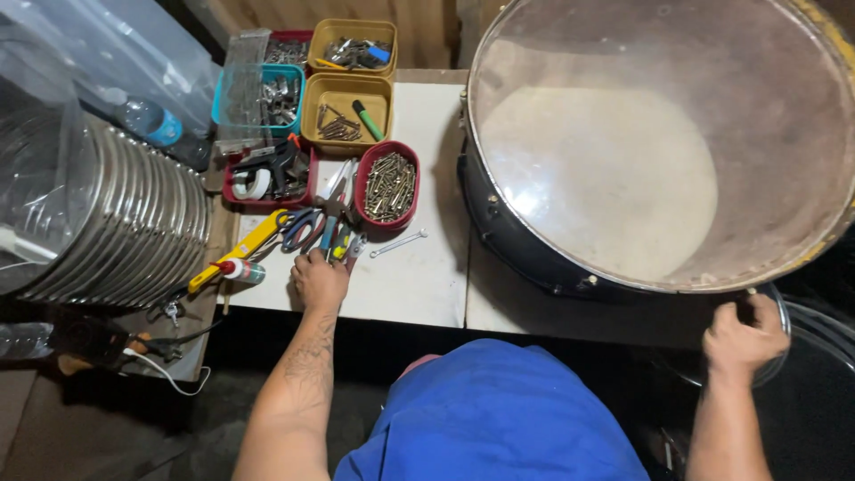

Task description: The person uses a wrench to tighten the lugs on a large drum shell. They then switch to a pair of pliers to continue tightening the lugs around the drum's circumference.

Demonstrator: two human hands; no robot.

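A blue garment on the person's body fills the bottom edge, with both bare forearms reaching away from it. The left hand rests at the near edge of the white table, its fingers curled down onto the handles of a cluster of hand tools; whether they truly grip one I cannot tell. Those tools, blue-handled pliers and scissors among them, lie with their long axes running away from the fingers, tips toward the trays. Just beyond the fingertips stands a red tray of screws, and to their right a small wrench lies slanted. Left of the fingers lie a yellow level and a small tube with a red cap. Farther off stand two mustard-yellow trays, a teal tray and another red tray. The right hand is clenched on the near rim of a large drum, which is tilted with its clear head facing upward.
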